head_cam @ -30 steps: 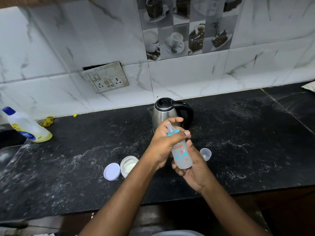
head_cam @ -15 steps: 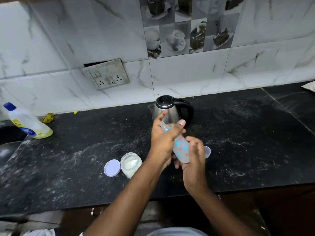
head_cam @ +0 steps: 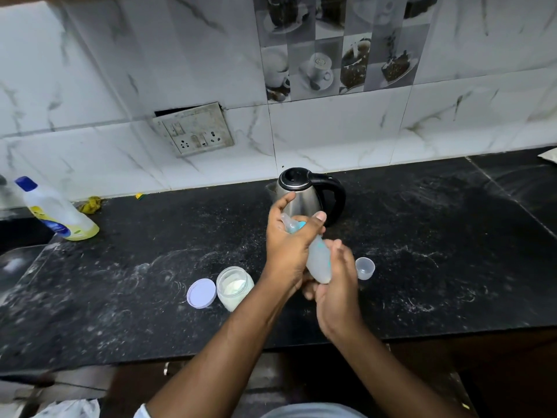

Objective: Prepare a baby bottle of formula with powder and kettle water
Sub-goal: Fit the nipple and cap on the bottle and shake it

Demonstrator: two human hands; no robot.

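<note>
A small clear baby bottle (head_cam: 316, 260) with a blue collar and a clear teat is held above the black counter (head_cam: 437, 251), tilted with the teat up and to the left. My left hand (head_cam: 291, 245) grips its neck and collar. My right hand (head_cam: 336, 285) wraps the bottle's base. Cloudy liquid shows inside the bottle. Right behind my hands stands the steel kettle (head_cam: 301, 193) with a black lid and handle. An open glass jar (head_cam: 235, 286) of white powder stands left of my hands, and its white lid (head_cam: 201, 293) lies flat beside it.
A clear bottle cap (head_cam: 365, 267) sits on the counter right of my hands. A tilted detergent bottle (head_cam: 55, 214) with a blue cap stands at the far left near a dark sink (head_cam: 15, 267). A socket panel (head_cam: 193, 132) hangs on the tiled wall.
The bottle has tipped from nearly upright to leaning left. My right hand has turned over the base, hiding more of the bottle. Both hands keep their hold.
</note>
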